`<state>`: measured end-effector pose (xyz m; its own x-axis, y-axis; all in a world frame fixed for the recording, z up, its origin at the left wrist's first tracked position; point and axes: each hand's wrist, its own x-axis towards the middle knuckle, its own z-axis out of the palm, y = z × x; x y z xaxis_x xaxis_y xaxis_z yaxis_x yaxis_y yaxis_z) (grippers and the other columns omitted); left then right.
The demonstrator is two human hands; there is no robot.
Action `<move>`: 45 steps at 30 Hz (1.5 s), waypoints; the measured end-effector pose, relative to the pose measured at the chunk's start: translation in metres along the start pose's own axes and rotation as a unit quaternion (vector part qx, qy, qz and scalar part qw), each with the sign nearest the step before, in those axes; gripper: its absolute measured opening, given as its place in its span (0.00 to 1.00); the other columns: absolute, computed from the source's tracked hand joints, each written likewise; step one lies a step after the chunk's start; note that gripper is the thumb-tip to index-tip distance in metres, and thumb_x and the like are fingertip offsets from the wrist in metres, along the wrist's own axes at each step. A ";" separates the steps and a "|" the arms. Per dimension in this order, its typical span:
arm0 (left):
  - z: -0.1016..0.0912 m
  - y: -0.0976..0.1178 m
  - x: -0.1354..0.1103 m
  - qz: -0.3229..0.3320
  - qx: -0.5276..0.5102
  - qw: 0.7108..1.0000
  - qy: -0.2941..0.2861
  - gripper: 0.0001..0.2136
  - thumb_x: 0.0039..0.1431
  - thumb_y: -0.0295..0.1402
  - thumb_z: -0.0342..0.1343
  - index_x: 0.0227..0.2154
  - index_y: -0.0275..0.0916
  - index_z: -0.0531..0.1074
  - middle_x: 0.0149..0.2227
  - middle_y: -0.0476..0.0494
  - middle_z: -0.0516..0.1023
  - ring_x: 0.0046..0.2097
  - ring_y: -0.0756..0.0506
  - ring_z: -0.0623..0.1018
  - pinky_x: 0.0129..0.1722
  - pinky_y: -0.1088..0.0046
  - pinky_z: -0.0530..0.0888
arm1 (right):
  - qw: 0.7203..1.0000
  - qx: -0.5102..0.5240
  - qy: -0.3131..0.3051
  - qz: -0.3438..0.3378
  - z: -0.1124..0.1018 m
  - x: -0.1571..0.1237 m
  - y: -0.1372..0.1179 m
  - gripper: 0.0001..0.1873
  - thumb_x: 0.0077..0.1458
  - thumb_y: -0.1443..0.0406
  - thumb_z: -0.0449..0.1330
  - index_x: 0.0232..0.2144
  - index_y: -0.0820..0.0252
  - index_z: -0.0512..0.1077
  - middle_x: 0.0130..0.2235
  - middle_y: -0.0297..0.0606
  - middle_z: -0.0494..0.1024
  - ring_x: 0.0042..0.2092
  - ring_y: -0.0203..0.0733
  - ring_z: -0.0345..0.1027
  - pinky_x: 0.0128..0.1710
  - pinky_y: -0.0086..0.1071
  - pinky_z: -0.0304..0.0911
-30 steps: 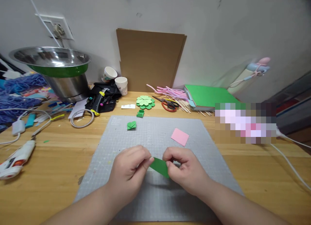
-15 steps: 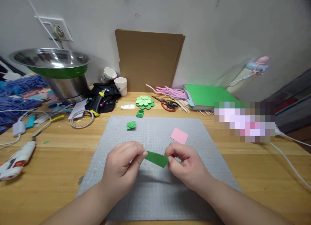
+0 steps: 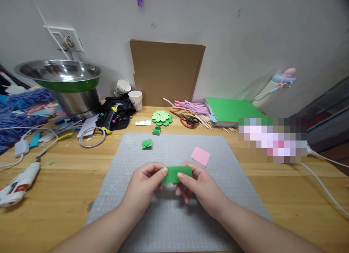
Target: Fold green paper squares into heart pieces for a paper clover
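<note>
A narrow strip of green paper [image 3: 172,174] is held level above the grey cutting mat [image 3: 136,216]. My left hand [image 3: 145,182] pinches its left end, thumb in front. My right hand [image 3: 200,185] grips the right part, its thumb pressed on the paper's face and its fingers behind, partly hidden. Beyond my hands a pink paper rectangle [image 3: 201,156] lies on the mat. A folded green paper piece [image 3: 147,144] sits at the mat's far left, and a second folded green piece [image 3: 156,130] rests by the far edge.
Behind the mat lie green paper petal shapes [image 3: 162,117], scissors [image 3: 188,120] and pink stems [image 3: 191,106]. A tape roll [image 3: 92,137], a glue gun [image 3: 20,184] and a steel bowl [image 3: 58,72] are on the left. A green-covered stack [image 3: 234,109] stands back right.
The green strip has turned from slanted to level, with its face toward me. My right hand has shifted its hold, its thumb now lying over the paper's front.
</note>
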<state>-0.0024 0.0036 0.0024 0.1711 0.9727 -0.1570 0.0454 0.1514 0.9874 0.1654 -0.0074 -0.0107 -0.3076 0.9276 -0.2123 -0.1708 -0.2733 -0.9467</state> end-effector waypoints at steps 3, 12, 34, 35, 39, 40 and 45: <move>0.005 0.001 -0.006 -0.029 0.014 0.995 -0.095 0.10 0.50 0.37 0.55 0.21 0.36 0.69 0.18 0.51 0.67 0.21 0.51 0.66 0.22 0.76 0.62 | 0.999 0.031 0.020 0.018 -0.002 0.002 0.001 0.16 0.50 0.56 0.63 0.27 0.61 0.64 0.20 0.29 0.68 0.20 0.29 0.61 0.16 0.21 0.55; -0.009 -0.002 -0.017 0.159 0.200 0.958 -0.131 0.09 0.55 0.23 0.48 0.36 0.41 0.66 0.31 0.50 0.69 0.32 0.49 0.69 0.32 0.74 0.65 | 0.984 0.156 -0.057 0.059 -0.004 0.004 -0.001 0.12 0.52 0.60 0.63 0.27 0.63 0.68 0.21 0.28 0.64 0.19 0.26 0.53 0.15 0.20 0.47; -0.003 -0.003 -0.004 0.027 -0.038 0.996 -0.071 0.10 0.53 0.35 0.60 0.23 0.36 0.66 0.26 0.52 0.67 0.26 0.53 0.66 0.26 0.78 0.64 | 0.994 0.054 -0.090 -0.020 0.000 -0.004 0.001 0.19 0.56 0.53 0.58 0.38 0.62 0.75 0.31 0.39 0.77 0.30 0.37 0.73 0.24 0.26 0.65; -0.003 -0.002 -0.005 0.032 -0.036 0.997 -0.065 0.10 0.52 0.34 0.60 0.23 0.36 0.66 0.26 0.52 0.67 0.27 0.53 0.66 0.26 0.77 0.64 | 0.995 0.048 -0.084 -0.021 0.001 -0.004 0.001 0.17 0.54 0.54 0.60 0.38 0.61 0.75 0.31 0.38 0.77 0.30 0.36 0.73 0.24 0.26 0.66; -0.001 -0.001 -0.008 0.053 -0.030 0.996 -0.058 0.10 0.52 0.33 0.60 0.22 0.37 0.66 0.26 0.52 0.68 0.27 0.53 0.66 0.26 0.78 0.64 | 0.998 0.034 -0.053 -0.004 0.006 -0.006 0.000 0.14 0.51 0.58 0.64 0.36 0.62 0.75 0.29 0.35 0.76 0.29 0.34 0.72 0.24 0.25 0.65; -0.001 -0.001 -0.008 0.057 -0.030 0.996 -0.059 0.09 0.52 0.33 0.59 0.22 0.37 0.66 0.26 0.52 0.68 0.27 0.53 0.67 0.26 0.78 0.64 | 0.998 0.036 -0.051 -0.002 0.007 -0.007 -0.001 0.14 0.51 0.58 0.64 0.35 0.62 0.75 0.28 0.35 0.76 0.29 0.34 0.72 0.24 0.25 0.65; -0.003 -0.004 -0.009 0.090 0.021 0.995 -0.044 0.07 0.55 0.33 0.58 0.25 0.38 0.68 0.28 0.51 0.69 0.31 0.51 0.69 0.31 0.76 0.66 | 0.997 0.057 -0.052 0.012 0.007 -0.007 -0.003 0.17 0.52 0.55 0.62 0.34 0.64 0.74 0.28 0.38 0.77 0.30 0.37 0.74 0.26 0.28 0.68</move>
<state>-0.0071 -0.0048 0.0004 0.2657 0.9639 0.0190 0.0478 -0.0328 0.9983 0.1619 -0.0149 -0.0051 -0.4074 0.8907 -0.2016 -0.2663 -0.3271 -0.9067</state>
